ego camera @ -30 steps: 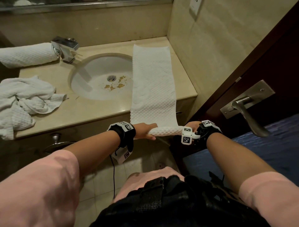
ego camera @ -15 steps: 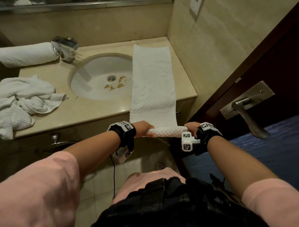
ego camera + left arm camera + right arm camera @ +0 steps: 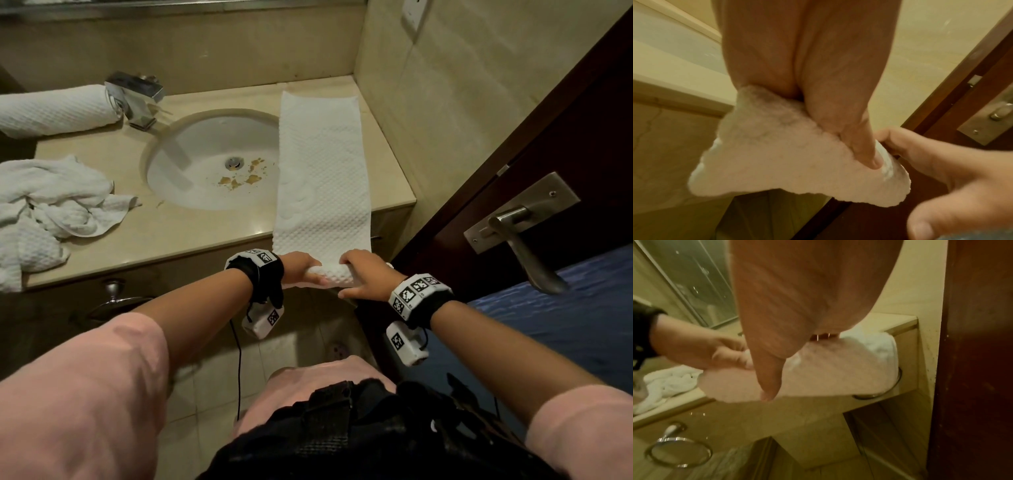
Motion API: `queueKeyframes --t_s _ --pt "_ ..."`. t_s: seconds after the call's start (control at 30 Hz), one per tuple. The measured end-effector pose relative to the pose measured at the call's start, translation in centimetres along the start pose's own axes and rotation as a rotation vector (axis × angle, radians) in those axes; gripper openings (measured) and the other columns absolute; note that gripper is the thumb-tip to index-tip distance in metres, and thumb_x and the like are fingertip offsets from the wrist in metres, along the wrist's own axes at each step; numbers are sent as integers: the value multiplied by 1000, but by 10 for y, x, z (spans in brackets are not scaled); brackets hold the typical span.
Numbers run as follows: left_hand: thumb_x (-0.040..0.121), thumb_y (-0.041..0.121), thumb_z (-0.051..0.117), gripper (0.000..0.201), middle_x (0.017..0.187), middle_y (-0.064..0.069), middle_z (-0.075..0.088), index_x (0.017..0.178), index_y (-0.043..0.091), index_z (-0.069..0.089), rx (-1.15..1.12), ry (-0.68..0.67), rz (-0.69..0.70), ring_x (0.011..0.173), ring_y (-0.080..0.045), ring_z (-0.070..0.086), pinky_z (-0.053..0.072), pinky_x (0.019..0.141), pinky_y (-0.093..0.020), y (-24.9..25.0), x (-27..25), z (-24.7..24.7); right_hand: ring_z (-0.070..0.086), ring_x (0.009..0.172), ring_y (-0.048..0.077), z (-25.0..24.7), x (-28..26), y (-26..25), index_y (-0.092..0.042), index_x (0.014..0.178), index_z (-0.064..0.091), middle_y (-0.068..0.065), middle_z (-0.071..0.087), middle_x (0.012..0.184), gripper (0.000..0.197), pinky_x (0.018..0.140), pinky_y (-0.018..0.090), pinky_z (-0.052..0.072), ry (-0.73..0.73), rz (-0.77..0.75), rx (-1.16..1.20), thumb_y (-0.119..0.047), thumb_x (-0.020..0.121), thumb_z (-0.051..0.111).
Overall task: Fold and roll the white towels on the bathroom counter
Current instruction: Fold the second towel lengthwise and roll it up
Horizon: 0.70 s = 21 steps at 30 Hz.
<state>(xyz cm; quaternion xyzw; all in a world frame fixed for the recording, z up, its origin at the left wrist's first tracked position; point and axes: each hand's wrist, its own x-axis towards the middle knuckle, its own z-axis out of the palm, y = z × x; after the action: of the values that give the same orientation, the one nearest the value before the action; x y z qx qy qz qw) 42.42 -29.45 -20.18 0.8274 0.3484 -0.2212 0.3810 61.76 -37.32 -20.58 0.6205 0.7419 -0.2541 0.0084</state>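
A long folded white towel (image 3: 322,171) lies on the counter (image 3: 102,240) to the right of the sink, and its near end hangs over the front edge. That end is rolled into a short roll (image 3: 330,274). My left hand (image 3: 305,269) grips the roll's left part, thumb pressed into it (image 3: 861,146). My right hand (image 3: 356,275) lies over the roll beside it, fingers on top and the thumb (image 3: 770,381) down its front. The two hands nearly touch. Under them, the roll (image 3: 789,159) is mostly hidden from the head view.
A finished rolled towel (image 3: 54,109) lies at the back left by the faucet (image 3: 137,99). A crumpled towel pile (image 3: 48,212) sits on the counter's left. The sink (image 3: 212,161) is stained. The door with its lever handle (image 3: 520,240) stands close on the right. A towel ring (image 3: 678,452) hangs below the counter.
My right hand has moved left from the roll's right end onto its top, next to the left hand. The left hand has stayed in place.
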Motion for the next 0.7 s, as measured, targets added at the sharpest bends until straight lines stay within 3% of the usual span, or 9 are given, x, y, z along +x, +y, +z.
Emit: queueKeyframes --t_s 0.13,0.2,0.3,0.37,0.47,0.53,0.6,0.7 --pt "94 47 50 46 100 -5 59 114 7 57 -111 -37 14 92 -20 53 37 81 -28 -7 4 -5 41 113 22 23 -1 -5 -16 134 36 5 41 126 81 97 33 33 33 1 -172 -56 72 72" --pt "94 46 51 44 95 -2 59 114 8 58 -106 -35 -4 87 -17 53 36 79 -27 -7 5 -7 39 114 24 30 2 -7 -14 133 36 6 39 126 76 98 34 31 44 28 -242 -54 76 69" --pt "93 50 50 46 89 -3 59 106 7 60 -20 -29 -34 83 -20 54 39 77 -29 -8 5 -8 49 108 25 28 14 -14 -14 121 45 6 50 118 56 90 34 35 52 50 -261 -43 80 69" --pt "92 53 50 51 95 -9 58 102 4 61 40 1 -19 87 -25 55 42 80 -32 -8 7 -8 58 99 28 23 20 -17 -12 112 48 8 60 109 41 82 35 41 45 94 -262 -35 84 66" --pt "94 53 43 56 119 -16 45 114 3 58 189 4 -46 106 -32 49 40 96 -41 -6 4 -6 62 93 30 25 26 -17 -10 110 48 9 64 105 39 73 36 46 -16 130 -208 -36 86 64" --pt "96 50 41 54 124 -17 43 124 4 53 316 93 -53 110 -33 47 39 97 -43 -4 1 -2 63 91 28 26 30 -16 -11 110 49 9 65 104 46 70 34 46 -36 134 -179 -44 83 66" --pt "98 36 43 45 125 -16 46 132 6 44 411 249 7 110 -32 49 40 94 -40 0 -3 6 63 91 28 24 33 -15 -11 110 50 9 65 102 51 71 33 46 -36 145 -146 -49 81 67" --pt "93 18 43 37 119 -12 48 129 7 40 467 431 111 102 -29 50 37 86 -36 6 -7 21 63 91 27 15 38 -16 -10 107 53 9 65 101 50 72 33 47 -45 146 -100 -51 81 67"
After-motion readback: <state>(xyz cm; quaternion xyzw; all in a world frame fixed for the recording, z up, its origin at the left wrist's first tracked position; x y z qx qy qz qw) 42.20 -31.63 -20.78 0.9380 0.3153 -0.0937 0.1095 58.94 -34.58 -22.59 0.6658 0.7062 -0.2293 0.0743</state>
